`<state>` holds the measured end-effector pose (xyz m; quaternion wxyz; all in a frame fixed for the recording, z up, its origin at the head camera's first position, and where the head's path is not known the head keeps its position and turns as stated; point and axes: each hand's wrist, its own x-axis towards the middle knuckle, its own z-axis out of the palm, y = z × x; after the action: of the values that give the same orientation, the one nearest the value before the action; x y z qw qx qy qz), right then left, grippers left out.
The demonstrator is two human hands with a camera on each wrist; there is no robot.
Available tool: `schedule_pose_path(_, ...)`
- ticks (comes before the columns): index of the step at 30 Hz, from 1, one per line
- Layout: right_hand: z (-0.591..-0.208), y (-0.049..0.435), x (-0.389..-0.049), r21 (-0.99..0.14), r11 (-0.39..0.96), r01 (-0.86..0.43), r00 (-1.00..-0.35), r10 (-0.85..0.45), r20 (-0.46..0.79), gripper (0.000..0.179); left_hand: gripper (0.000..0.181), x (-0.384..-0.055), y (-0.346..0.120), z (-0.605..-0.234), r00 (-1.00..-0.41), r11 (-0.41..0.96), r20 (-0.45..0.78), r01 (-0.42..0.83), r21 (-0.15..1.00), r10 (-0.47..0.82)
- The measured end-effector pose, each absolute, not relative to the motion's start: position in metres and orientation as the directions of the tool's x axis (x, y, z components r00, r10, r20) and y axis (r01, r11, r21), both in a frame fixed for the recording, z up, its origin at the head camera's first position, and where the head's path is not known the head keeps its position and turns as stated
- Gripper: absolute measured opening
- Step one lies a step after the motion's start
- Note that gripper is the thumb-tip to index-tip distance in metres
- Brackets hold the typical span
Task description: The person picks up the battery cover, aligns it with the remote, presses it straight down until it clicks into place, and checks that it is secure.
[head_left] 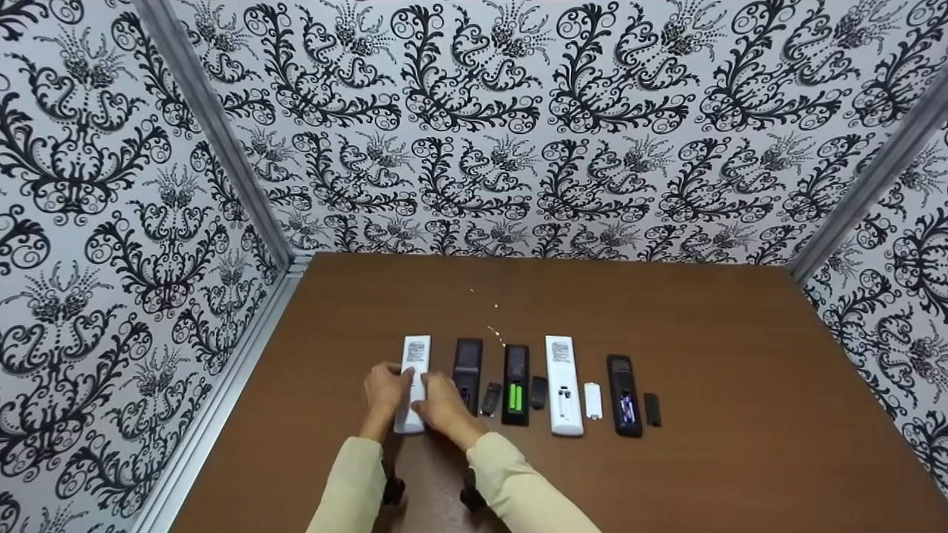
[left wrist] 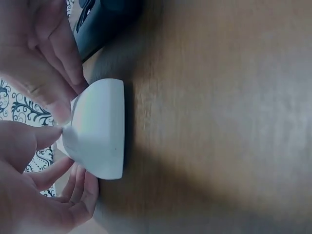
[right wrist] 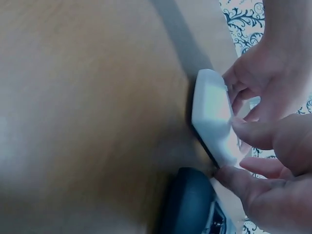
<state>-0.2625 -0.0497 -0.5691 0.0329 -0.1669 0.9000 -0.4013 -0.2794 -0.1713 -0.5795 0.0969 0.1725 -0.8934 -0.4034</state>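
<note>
A white remote control [head_left: 417, 350] lies back side up on the table, its printed label at the far end. My left hand [head_left: 384, 389] grips its left side, the thumb on the back. From the right, my right hand [head_left: 443, 403] holds the same remote, with the thumb on its back nearer me. Both wrist views show the rounded near end of the white remote [left wrist: 105, 129] with fingers curled along its two sides. Part of its back is hidden under the hands.
Right of the hands lie a black remote [head_left: 468, 357], a loose dark cover [head_left: 490, 400], a black remote with green batteries [head_left: 516, 363] and its cover [head_left: 539, 392]. Farther right are another white remote [head_left: 561, 370], a white cover [head_left: 593, 400], a black remote [head_left: 621, 374] and a dark cover [head_left: 652, 409].
</note>
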Motion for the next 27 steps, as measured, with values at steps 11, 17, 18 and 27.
schedule_pose_path(11, -0.561, -0.022, -0.259, -0.699, 0.607, -0.377, -0.924, -0.297, 0.24, 0.016, 0.033, -0.274, -0.167, -0.56, -0.917, 0.6, -0.058, -0.304, 0.74, -0.394)
schedule_pose_path(17, -0.555, 0.0, -0.255, -0.633, 0.695, -0.342, -0.94, -0.244, 0.239, 0.011, 0.035, -0.275, -0.158, -0.553, -0.938, 0.652, -0.021, -0.257, 0.713, -0.346)
schedule_pose_path(18, -0.555, 0.004, -0.255, -0.617, 0.713, -0.332, -0.943, -0.228, 0.243, 0.011, 0.036, -0.275, -0.156, -0.552, -0.942, 0.663, -0.018, -0.25, 0.705, -0.336)
schedule_pose_path(27, -0.557, 0.035, -0.248, -0.489, 0.823, -0.288, -0.95, -0.18, 0.257, 0.017, 0.042, -0.277, -0.136, -0.551, -0.963, 0.688, -0.002, -0.194, 0.699, -0.27)
